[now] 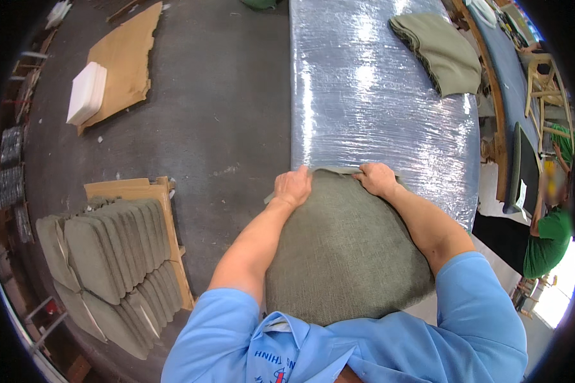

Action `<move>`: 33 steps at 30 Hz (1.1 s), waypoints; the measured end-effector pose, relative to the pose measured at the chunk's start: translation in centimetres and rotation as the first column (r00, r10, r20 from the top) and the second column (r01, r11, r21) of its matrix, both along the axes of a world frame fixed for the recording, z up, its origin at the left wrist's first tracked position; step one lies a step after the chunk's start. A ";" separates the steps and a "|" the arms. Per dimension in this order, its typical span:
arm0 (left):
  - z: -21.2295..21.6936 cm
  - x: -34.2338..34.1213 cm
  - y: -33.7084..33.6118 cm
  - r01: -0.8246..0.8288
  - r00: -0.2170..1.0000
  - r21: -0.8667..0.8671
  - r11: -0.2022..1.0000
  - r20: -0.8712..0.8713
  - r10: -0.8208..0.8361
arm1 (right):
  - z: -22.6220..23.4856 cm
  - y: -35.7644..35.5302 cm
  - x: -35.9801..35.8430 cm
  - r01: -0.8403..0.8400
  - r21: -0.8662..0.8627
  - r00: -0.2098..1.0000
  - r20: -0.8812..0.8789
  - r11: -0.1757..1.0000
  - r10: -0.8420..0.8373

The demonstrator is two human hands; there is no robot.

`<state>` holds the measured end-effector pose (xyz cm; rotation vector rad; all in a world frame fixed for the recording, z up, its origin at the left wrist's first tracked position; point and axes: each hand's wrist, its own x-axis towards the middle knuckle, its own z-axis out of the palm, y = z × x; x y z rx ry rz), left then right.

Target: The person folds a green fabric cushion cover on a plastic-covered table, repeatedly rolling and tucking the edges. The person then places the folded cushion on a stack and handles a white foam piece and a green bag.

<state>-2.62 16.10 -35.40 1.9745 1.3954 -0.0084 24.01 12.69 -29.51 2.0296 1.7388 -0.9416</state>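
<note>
A padded olive-green seat cushion (348, 249) rests between my forearms, its near side against my shirt and its far edge at the end of the plastic-wrapped table (338, 121). Along that far edge a lighter strip of the fabric cover (332, 170) is turned up. My left hand (294, 187) is closed on the cover at the far left corner. At the far right corner, my right hand (378, 180) pinches the same edge between thumb and fingers. The cushion's underside is hidden.
A folded stack of olive fabric (437, 54) lies on the wrapped table's far right. Several finished-looking cushions (108, 249) stand stacked at left by cardboard. White foam pads (88, 92) sit on a cardboard sheet (124, 64). At right, a person in green (549, 239) works beside a blue-topped bench (508, 70).
</note>
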 end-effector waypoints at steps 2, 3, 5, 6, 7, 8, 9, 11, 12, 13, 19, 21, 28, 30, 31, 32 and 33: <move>0.1 0.1 0.0 0.008 1.000 -0.041 0.999 -0.007 -0.009 | -1.0 -0.3 0.1 0.044 0.086 0.999 -0.003 0.995 -0.044; 0.1 0.1 0.0 -0.003 1.000 -0.020 1.000 0.015 0.004 | -1.5 -0.3 0.2 0.062 0.131 0.998 -0.006 0.989 -0.062; -0.3 0.3 -0.1 -0.004 0.999 0.030 1.000 0.043 0.003 | -2.0 0.0 0.7 0.112 0.185 0.994 -0.036 0.976 -0.107; -0.7 0.3 0.2 -0.010 0.998 0.067 0.998 0.057 0.006 | -2.1 -0.1 0.6 0.108 0.201 0.994 -0.041 0.974 -0.102; -0.9 -0.1 -0.4 -0.006 0.999 0.079 0.997 0.049 0.002 | -2.1 -0.8 0.3 0.104 0.219 0.994 -0.047 0.970 -0.096; -0.8 -0.1 -0.4 -0.004 0.999 0.079 0.997 0.050 0.000 | -2.1 -1.3 0.2 0.104 0.231 0.994 -0.053 0.967 -0.094; -0.7 -0.1 -0.2 -0.002 0.999 0.079 0.997 0.050 -0.002 | -2.3 -1.2 0.4 0.098 0.233 0.995 -0.047 0.967 -0.090; -0.6 0.4 0.4 0.014 0.999 0.075 0.997 0.034 -0.016 | -2.5 -0.9 0.7 0.092 0.240 0.996 -0.026 0.967 -0.088; -0.5 0.4 0.3 0.023 1.000 0.066 0.998 0.001 -0.023 | -2.5 -0.5 0.9 0.088 0.250 0.996 -0.016 0.964 -0.087; -0.3 0.3 -0.3 0.032 0.999 0.056 0.998 -0.032 -0.030 | -2.6 -1.2 0.5 0.071 0.238 0.997 0.008 0.969 -0.075; 0.2 0.5 0.1 0.019 0.999 0.065 0.998 -0.030 -0.017 | -2.1 -0.8 0.3 0.051 0.215 0.998 0.028 0.975 -0.058; -0.1 0.3 -0.4 0.025 0.998 0.084 0.996 -0.053 -0.020 | -1.7 -0.2 0.2 0.050 0.234 0.998 0.028 0.971 -0.058; 0.2 -1.2 1.1 0.010 0.994 0.074 0.997 0.104 -0.018 | -2.1 -1.1 0.7 0.072 0.229 0.996 0.030 0.971 -0.081; -0.3 -2.2 1.2 -0.034 0.993 0.096 0.995 0.116 0.023 | -2.2 -1.0 0.8 0.083 0.221 0.996 0.016 0.972 -0.089; -0.6 -2.6 1.2 -0.046 0.994 0.088 0.995 0.107 0.037 | -2.2 -1.0 0.7 0.084 0.220 0.996 0.008 0.972 -0.088; -0.8 -2.7 1.0 -0.060 0.993 0.075 0.995 0.102 0.053 | -2.1 -1.0 0.6 0.083 0.214 0.996 0.005 0.973 -0.086; -1.0 -2.6 0.9 -0.081 0.989 0.152 0.985 0.137 0.061 | -2.0 -0.9 0.7 0.101 0.214 0.995 -0.008 0.972 -0.101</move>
